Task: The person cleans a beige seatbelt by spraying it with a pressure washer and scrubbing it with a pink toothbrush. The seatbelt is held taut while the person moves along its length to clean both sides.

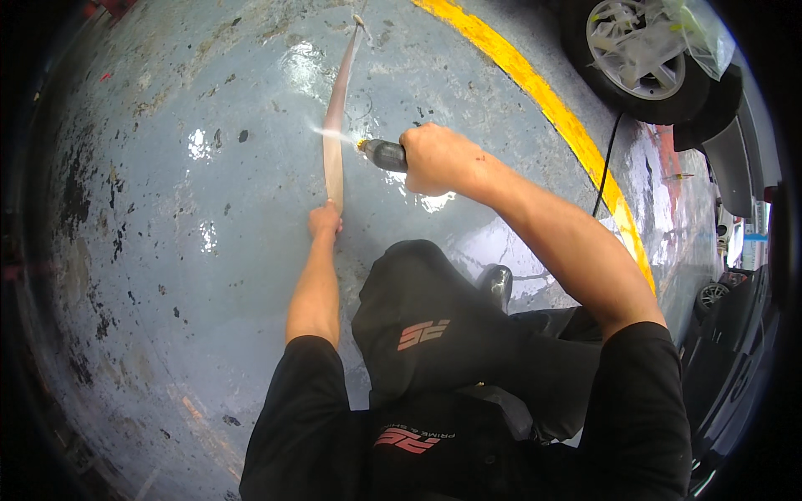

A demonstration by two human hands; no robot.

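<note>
My left hand (326, 219) is closed around the near end of a long, narrow, tan-to-pinkish strip (334, 146). The strip stretches away from me over the floor and tapers toward its far end. My right hand (443, 159) grips a dark spray nozzle (386, 155) with a yellow tip, held to the right of the strip. A white jet of spray (334, 134) leaves the tip and crosses the strip at about its middle. Whatever part of the sprayer lies inside my right fist is hidden.
Wet, grey-blue painted floor (209, 275) with chipped patches spreads around me. A curved yellow line (535, 79) runs along the right. Beyond it stand a wheel (639, 50) with clear plastic on it and a car body (735, 367). A black hose (610, 159) crosses the line.
</note>
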